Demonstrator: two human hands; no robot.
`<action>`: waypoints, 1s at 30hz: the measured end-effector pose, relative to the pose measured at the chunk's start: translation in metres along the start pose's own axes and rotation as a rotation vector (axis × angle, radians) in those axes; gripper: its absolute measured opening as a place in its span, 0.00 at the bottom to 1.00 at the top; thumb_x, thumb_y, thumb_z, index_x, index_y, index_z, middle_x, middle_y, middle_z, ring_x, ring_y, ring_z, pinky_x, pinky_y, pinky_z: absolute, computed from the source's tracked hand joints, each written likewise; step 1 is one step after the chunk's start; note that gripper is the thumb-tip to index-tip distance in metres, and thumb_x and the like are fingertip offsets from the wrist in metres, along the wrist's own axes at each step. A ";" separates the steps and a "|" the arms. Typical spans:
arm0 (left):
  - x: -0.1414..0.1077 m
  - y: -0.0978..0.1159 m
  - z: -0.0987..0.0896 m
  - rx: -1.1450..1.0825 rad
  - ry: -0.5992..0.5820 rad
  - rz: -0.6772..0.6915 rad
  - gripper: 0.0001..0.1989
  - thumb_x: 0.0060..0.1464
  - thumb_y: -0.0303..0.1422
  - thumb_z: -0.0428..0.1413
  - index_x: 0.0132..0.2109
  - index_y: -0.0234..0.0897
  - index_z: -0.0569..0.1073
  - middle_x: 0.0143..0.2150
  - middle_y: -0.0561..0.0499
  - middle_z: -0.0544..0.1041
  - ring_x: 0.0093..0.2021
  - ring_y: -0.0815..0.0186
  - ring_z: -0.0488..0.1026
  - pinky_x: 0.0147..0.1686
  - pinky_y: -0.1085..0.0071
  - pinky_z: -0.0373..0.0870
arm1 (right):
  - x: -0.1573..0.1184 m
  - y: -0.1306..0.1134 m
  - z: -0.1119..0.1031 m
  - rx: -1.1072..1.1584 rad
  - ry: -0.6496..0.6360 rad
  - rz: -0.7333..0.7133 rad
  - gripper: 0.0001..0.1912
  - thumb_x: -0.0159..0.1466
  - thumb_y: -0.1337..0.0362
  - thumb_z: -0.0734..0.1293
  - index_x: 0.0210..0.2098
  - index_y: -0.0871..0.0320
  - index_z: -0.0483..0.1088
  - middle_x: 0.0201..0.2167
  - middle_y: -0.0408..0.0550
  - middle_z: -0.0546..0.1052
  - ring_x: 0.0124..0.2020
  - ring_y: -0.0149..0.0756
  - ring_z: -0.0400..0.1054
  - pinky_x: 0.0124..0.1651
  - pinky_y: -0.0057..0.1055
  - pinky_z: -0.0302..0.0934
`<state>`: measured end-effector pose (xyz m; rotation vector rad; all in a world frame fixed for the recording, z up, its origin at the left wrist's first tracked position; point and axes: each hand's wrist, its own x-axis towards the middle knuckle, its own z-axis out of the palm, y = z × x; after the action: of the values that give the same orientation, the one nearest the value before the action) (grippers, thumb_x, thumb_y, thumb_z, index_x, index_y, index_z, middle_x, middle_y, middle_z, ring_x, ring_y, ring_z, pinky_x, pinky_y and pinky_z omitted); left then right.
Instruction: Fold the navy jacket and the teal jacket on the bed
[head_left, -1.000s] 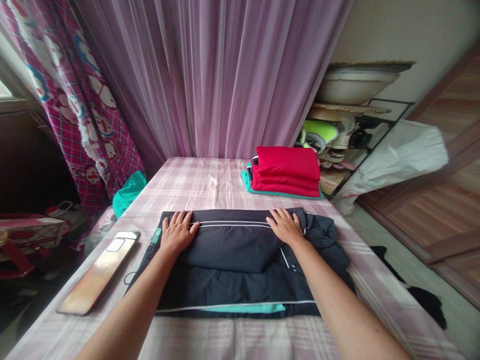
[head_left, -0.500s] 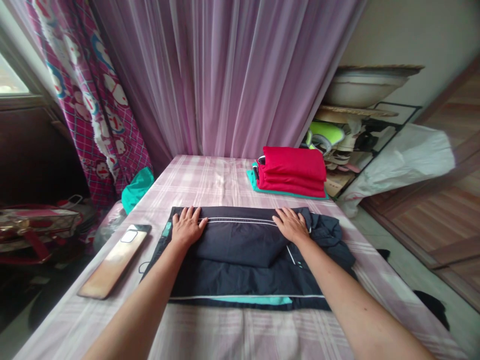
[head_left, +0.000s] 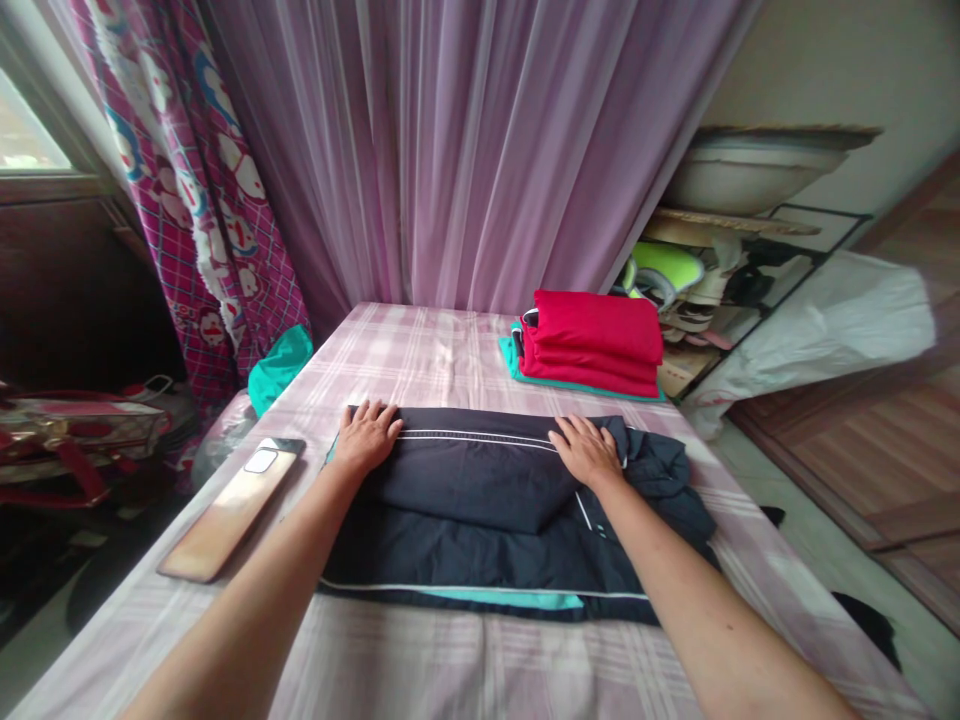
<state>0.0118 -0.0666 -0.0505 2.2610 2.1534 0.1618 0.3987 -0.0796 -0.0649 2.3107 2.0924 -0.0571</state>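
A dark garment [head_left: 465,500] with white piping lies folded on the checked tablecloth, a turquoise strip showing along its near edge. My left hand [head_left: 366,438] rests flat on its far left corner, fingers spread. Over the far right part lies my right hand [head_left: 589,452], also spread, palm down near the white stripes. Beyond my right hand, the garment's right end is bunched up. Neither hand grips anything.
Folded red clothing [head_left: 596,342] sits on a turquoise piece at the back right. A phone [head_left: 232,510] lies at the left. A turquoise bundle [head_left: 279,370] is beside the table's left edge. A rack with a basin [head_left: 757,175] stands at the right, near a white plastic bag [head_left: 832,330].
My left hand has shifted slightly left and away from me along the garment's far edge. My right hand remains in nearly the same place on the cloth. The view has shifted a little.
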 end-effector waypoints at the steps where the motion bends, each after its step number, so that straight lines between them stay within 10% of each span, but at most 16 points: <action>1: 0.000 -0.001 0.002 0.015 0.005 -0.013 0.27 0.66 0.46 0.40 0.66 0.44 0.65 0.70 0.44 0.64 0.71 0.49 0.55 0.68 0.46 0.47 | 0.000 0.000 0.000 -0.002 0.007 -0.004 0.29 0.73 0.51 0.49 0.69 0.50 0.59 0.72 0.48 0.58 0.72 0.40 0.48 0.70 0.50 0.43; 18: -0.004 0.003 0.009 0.021 0.074 0.017 0.27 0.66 0.45 0.39 0.66 0.44 0.66 0.66 0.43 0.68 0.69 0.47 0.56 0.66 0.45 0.48 | 0.007 0.000 -0.007 -0.019 -0.084 0.004 0.31 0.72 0.50 0.48 0.69 0.52 0.58 0.72 0.52 0.56 0.72 0.44 0.47 0.70 0.55 0.43; 30: -0.007 0.005 0.006 0.012 0.080 -0.003 0.26 0.67 0.45 0.39 0.64 0.46 0.67 0.66 0.45 0.69 0.68 0.49 0.58 0.66 0.45 0.49 | 0.001 -0.075 -0.011 0.043 -0.116 -0.248 0.30 0.73 0.50 0.47 0.70 0.48 0.56 0.72 0.48 0.56 0.72 0.41 0.47 0.71 0.54 0.39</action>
<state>0.0169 -0.0734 -0.0569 2.2966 2.2010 0.2440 0.3240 -0.0706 -0.0534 2.0025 2.3245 -0.2366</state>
